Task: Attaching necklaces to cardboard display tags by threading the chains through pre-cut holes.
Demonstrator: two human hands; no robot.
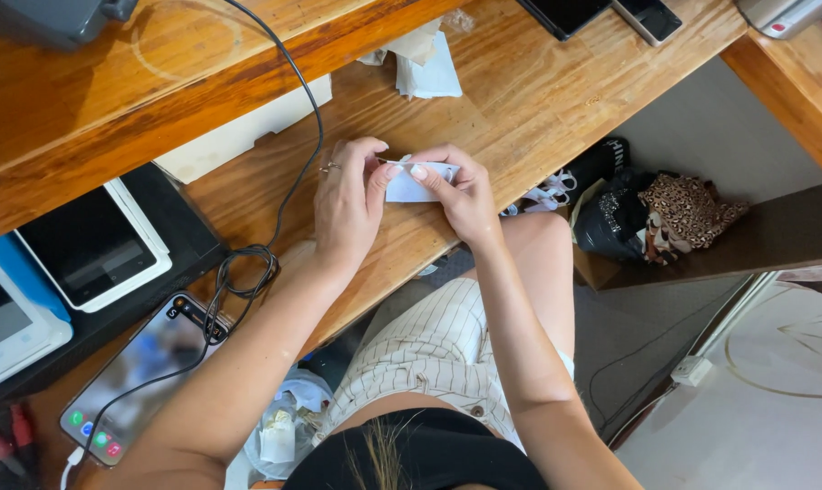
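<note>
Both hands — left hand (347, 204), right hand (461, 195) — pinch a small white paper piece (409, 186) above the wooden desk (538, 100).

lit phone screen (143, 377), white tablets (93, 245) left

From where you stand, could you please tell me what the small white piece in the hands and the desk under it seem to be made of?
The small white piece, pinched by the left hand and right hand, looks like thin matte paper or card: flat, with crisp edges. The desk looks like varnished wood: orange-brown, visible grain, light sheen.
</note>
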